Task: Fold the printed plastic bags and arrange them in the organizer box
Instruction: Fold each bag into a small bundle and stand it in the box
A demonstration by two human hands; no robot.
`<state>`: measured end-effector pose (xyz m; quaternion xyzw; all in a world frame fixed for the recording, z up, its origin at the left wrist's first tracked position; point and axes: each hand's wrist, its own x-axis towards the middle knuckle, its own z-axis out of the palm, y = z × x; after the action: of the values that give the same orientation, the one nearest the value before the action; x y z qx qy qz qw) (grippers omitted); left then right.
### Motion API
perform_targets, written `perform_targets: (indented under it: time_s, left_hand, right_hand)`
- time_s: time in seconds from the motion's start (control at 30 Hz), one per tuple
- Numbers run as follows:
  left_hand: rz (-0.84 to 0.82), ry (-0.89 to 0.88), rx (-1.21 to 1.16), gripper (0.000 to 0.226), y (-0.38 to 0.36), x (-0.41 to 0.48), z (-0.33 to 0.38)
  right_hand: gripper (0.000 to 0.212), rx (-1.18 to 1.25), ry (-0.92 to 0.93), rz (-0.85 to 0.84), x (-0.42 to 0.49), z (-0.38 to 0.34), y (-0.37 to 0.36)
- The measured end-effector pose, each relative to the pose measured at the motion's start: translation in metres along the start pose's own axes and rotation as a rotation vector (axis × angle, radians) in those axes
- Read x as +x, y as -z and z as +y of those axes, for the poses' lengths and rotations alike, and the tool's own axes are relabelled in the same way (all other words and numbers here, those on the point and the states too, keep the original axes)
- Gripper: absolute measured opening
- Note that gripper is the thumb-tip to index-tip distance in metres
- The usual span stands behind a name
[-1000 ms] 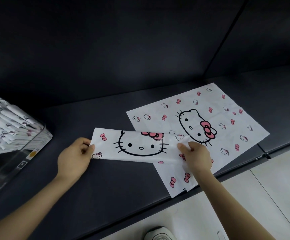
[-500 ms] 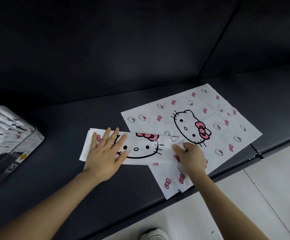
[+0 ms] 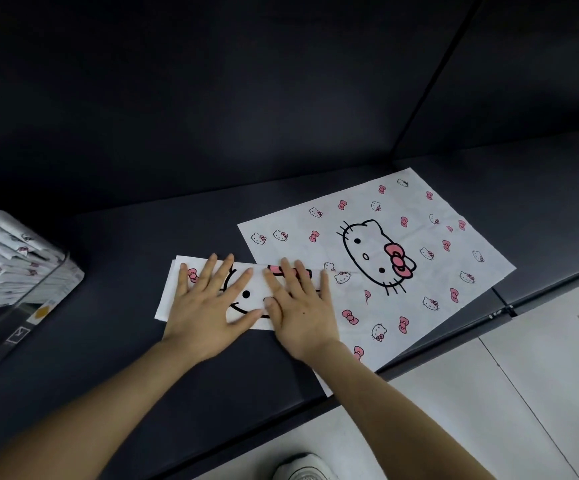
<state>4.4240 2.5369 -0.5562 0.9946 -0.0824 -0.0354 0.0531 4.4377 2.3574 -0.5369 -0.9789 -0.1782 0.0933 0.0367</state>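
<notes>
Dark shelf [image 3: 114,368]: left hand [image 3: 208,303] and right hand [image 3: 298,306], fingers spread flat, press folded bag [image 3: 173,289] beside flat bag [image 3: 419,209].

We lay our left hand [image 3: 208,306] and right hand [image 3: 301,306] flat, palms down, side by side, fingers [image 3: 225,271] spread.

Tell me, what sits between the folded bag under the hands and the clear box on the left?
Nothing: in the head view only bare dark tabletop separates the folded bag from the clear organizer box.
</notes>
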Motion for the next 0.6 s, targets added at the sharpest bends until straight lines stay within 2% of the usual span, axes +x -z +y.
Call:
perform_targets:
  time_s: [0.13, 0.37, 0.43, 0.53, 0.6]
  left_hand:
    - [0.005, 0.018, 0.015, 0.094, 0.002, 0.000, 0.001]
    - [-0.025, -0.005, 0.017, 0.084, 0.002, 0.000, -0.001]
    - [-0.032, -0.022, 0.022, 0.077, 0.002, 0.001, -0.002]
    - [-0.018, -0.081, 0.023, 0.074, 0.000, 0.001, -0.006]
    - [-0.023, -0.106, -0.003, 0.077, 0.002, 0.001, -0.011]
  right_hand:
    - [0.077, -0.010, -0.101, 0.042, -0.024, 0.058, -0.004]
    - [0.076, 0.019, -0.229, 0.061, -0.042, 0.082, 0.005]
    - [0.070, 0.047, -0.270, 0.135, -0.039, 0.080, 0.011]
    - [0.055, 0.106, -0.232, 0.236, -0.028, 0.080, 0.020]
    - [0.050, 0.176, -0.223, 0.179, -0.019, 0.082, 0.029]
